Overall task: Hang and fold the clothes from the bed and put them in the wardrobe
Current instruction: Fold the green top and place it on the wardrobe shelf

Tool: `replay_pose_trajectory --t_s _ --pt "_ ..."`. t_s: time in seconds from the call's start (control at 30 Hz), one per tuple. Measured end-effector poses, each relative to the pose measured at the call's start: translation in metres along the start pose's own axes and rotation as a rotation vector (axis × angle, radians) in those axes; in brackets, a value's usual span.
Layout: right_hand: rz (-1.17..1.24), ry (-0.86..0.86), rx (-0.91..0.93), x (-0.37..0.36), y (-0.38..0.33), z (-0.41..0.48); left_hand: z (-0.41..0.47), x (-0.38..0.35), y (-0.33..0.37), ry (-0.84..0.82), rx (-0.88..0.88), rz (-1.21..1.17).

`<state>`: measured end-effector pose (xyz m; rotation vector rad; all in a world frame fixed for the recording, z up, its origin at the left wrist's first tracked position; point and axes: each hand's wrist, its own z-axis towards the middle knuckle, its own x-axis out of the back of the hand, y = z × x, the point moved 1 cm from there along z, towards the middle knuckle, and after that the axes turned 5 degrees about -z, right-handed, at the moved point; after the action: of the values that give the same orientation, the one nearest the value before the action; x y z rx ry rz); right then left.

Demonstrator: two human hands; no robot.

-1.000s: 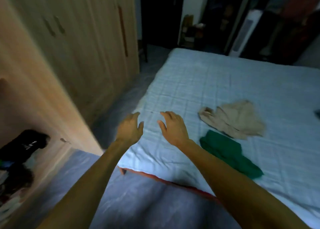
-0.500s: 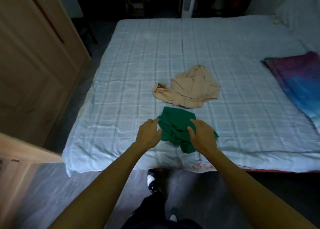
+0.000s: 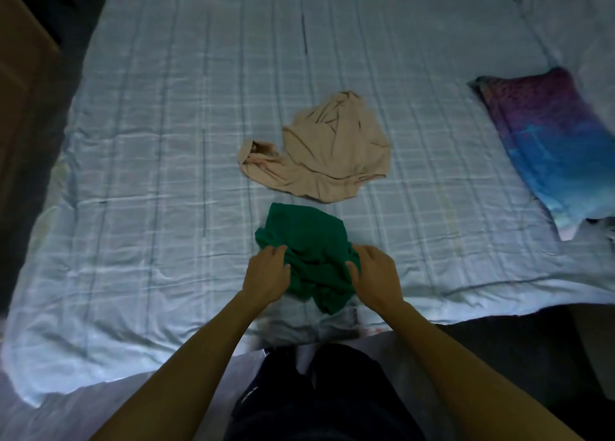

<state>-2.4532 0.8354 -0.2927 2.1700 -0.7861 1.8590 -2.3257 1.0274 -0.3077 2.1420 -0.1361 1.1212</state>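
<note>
Setting: dim bedroom; bed [image 3: 133, 141] with a pale checked sheet fills most of the head view, and a strip of the wooden wardrobe [image 3: 16, 74] shows at the far left edge.
Item in hand: green garment [image 3: 304, 234], crumpled, lying on the sheet near the bed's near edge, directly in front of the person.
Left hand [image 3: 266, 277]: grip closed, fingers and thumb curled into the garment's left edge and pinching a fold.
Right hand [image 3: 376, 280]: grip closed likewise, thumb and fingers gathering cloth at the right edge.
Change noted: a second ago both hands were spread and empty over the bed's corner, with the view turned toward the wardrobe. Half a second ago they reached either side of the green piece. Now they have taken hold of it, and the cloth bunches between them.
Meaning for task: pick-up of the green piece appears to be under way. It has not yet been lifted, spread or folded.
Also awaiting: beige garment [image 3: 332, 151], rumpled, just beyond the green one and apart from it, untouched.
Other stock: purple-and-blue pillow [image 3: 549, 141] at the right of the bed; the person's dark trousers [image 3: 319, 390] below.
Caution: limp cloth, likely to unfurl unevenly when raised.
</note>
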Motion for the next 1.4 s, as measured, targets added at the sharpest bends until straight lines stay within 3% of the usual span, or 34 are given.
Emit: replay_pose_trajectory --t_s 0.13,0.43,0.6,0.73,0.83,0.9,1.1,1.4 --pt "0.013 -0.049 -0.006 -0.029 -0.004 0.010 0.021 -0.027 -0.010 -0.071 -0.028 0.017" --pt "-0.069 -0.309 0.185 -0.123 -0.009 0.027 0.042 -0.116 -0.049 -0.313 -0.064 0.179" --pt "-0.071 -0.318 0.198 -0.152 0.000 0.025 0.063 -0.141 -0.058 -0.212 -0.218 0.254" --pt "-0.043 -0.342 0.149 -0.156 0.006 0.020 0.081 -0.133 -0.054 -0.146 -0.126 0.074" --pt "0.051 -0.412 0.053 -0.143 -0.001 0.024 0.091 -0.104 -0.040 -0.002 0.017 -0.331" --pt "0.165 -0.348 -0.037 -0.126 -0.012 0.029 0.099 -0.070 -0.020 0.088 0.024 -0.437" --pt "0.447 -0.077 -0.181 -0.031 -0.050 0.072 0.118 0.050 0.059 0.257 -0.174 -0.451" --pt "0.637 0.200 -0.120 0.147 -0.066 0.115 0.109 0.197 0.178 0.408 -0.553 -0.336"
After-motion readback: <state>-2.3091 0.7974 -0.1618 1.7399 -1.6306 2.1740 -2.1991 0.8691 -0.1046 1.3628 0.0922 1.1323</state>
